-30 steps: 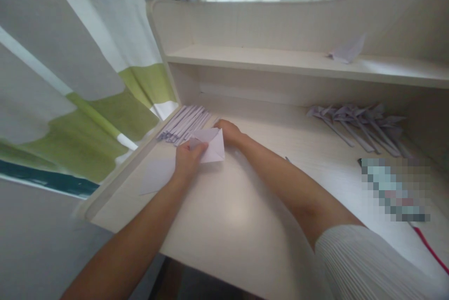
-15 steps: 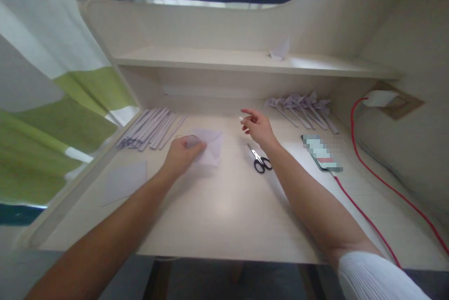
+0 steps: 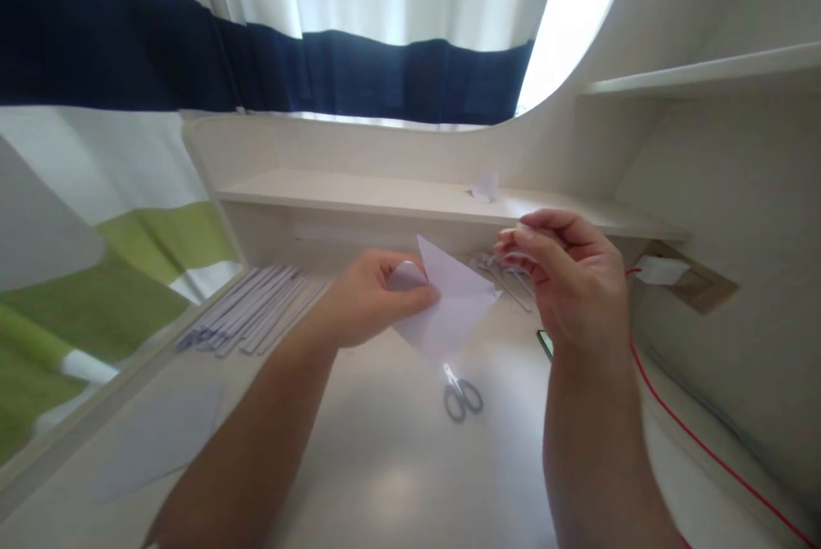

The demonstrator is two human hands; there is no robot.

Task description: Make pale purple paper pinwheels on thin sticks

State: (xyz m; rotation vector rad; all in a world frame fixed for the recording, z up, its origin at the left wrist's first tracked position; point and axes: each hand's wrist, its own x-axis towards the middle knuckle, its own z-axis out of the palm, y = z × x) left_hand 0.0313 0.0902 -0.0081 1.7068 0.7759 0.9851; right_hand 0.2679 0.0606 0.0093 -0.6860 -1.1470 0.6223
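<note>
My left hand (image 3: pixel 385 301) is closed on a thin white sheet of paper (image 3: pixel 458 297), held up above the desk. One pointed flap of the sheet stands up, and another part curls under my thumb. To its right, my right hand (image 3: pixel 570 275) is raised with thumb and fingers pinched together, apart from the paper. Whatever lies between those fingertips is too small to make out. Scissors (image 3: pixel 457 395) with dark handles lie on the desk below the paper.
Several rolled paper sticks (image 3: pixel 256 305) lie at the left. Paper shapes on sticks (image 3: pixel 513 275) are partly hidden behind my right hand. A flat paper sheet (image 3: pixel 160 433) rests front left, a phone (image 3: pixel 545 344) and red cable (image 3: pixel 699 438) right. Folded paper (image 3: pixel 486 188) sits on the shelf.
My view has tilted up. Both hands have come closer to me and higher, lifting the paper off the desk area; its flap now stands up. My right hand has turned and is pinched.
</note>
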